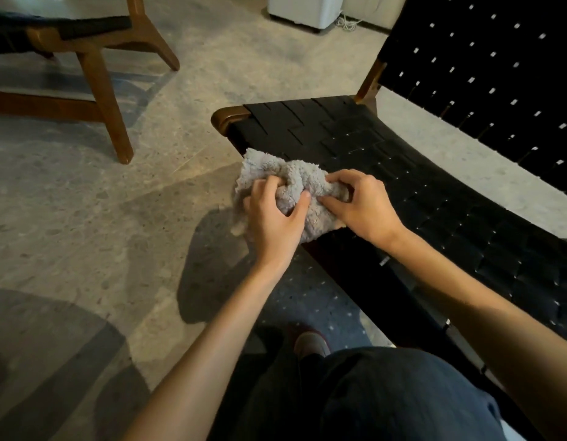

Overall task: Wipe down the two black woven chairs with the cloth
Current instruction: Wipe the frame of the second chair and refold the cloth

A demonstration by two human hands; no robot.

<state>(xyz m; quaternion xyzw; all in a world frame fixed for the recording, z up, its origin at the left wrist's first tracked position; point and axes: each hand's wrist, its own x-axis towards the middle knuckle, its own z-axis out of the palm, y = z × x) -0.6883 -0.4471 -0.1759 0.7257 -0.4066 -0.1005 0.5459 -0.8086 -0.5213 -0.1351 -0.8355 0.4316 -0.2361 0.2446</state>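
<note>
A grey fluffy cloth lies bunched at the front left edge of the near black woven chair, partly hanging over the edge. My left hand grips the cloth's left part with curled fingers and thumb. My right hand pinches its right part, over the woven seat. The chair's woven back rises at the upper right. A second black woven chair with brown wooden legs stands at the upper left.
Speckled stone floor spreads between the two chairs. A white box-like appliance with a coiled cord stands at the far wall. My dark trousers and one shoe show at the bottom, beside the near chair's frame.
</note>
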